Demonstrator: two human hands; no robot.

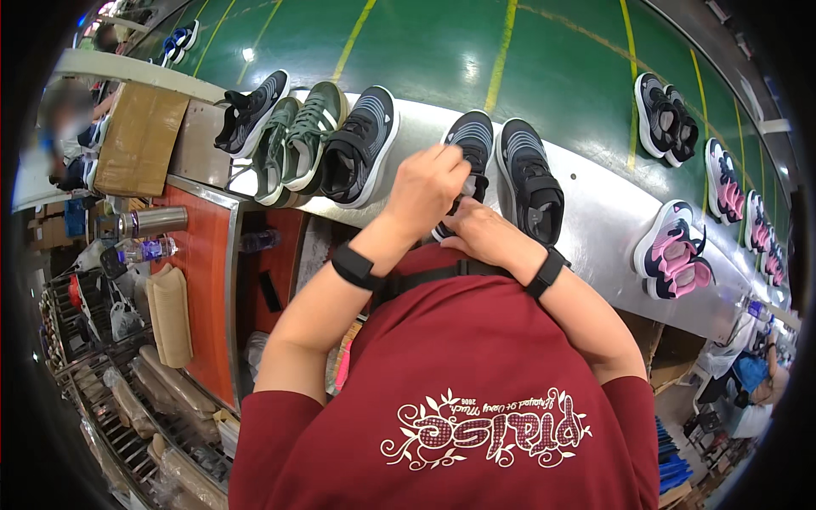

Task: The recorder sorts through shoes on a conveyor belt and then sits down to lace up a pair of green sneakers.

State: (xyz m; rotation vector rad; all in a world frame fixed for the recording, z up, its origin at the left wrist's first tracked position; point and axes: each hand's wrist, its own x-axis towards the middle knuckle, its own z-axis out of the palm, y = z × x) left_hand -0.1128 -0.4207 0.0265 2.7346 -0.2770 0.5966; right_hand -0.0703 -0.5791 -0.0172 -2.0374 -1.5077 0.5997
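Observation:
Both hands are at a black and grey striped sneaker [470,136] on the metal ledge before me. My left hand [427,189] is closed in a pinch above its opening; a small whitish bit shows at the fingertips, too small to name. My right hand [491,234] grips the sneaker's heel end, fingers bent at the collar. The hands hide much of the shoe's opening. Just to the right stands a matching sneaker [531,174], its strap across the top. Left of my hands are another black sneaker [361,144], a pair of green sneakers [314,136] and a black shoe [252,112].
Beyond the metal ledge [595,208] runs a green belt [425,51] with yellow lines. Pink and navy sneakers [676,255] and a black pair [665,119] are at right. At left are a cardboard sheet [140,140], a steel flask [153,222] and a rack [93,374].

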